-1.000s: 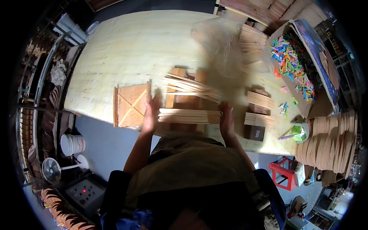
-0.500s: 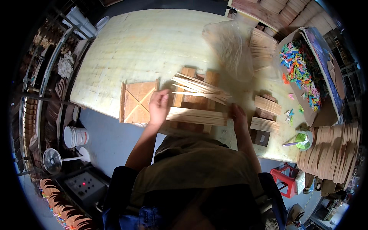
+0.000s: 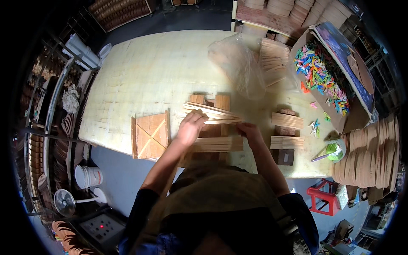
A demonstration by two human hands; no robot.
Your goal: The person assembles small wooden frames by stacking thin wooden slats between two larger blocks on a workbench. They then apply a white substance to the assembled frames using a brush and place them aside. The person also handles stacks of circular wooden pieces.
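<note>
Both grips: we see left hand (image 3: pixel 190 126) and right hand (image 3: pixel 250 131) closed on the slat bundle (image 3: pixel 211 113).
Hidden: fingertips, under slats.
Bundle: between hands, above worktop (image 3: pixel 140 76).

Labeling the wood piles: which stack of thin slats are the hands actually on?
The fanned bundle of slats at table centre: left hand and right hand grip it. The two neat stacks to the right lie untouched.

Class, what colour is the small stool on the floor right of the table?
Red; the stool shows clearly in the head view.
</note>
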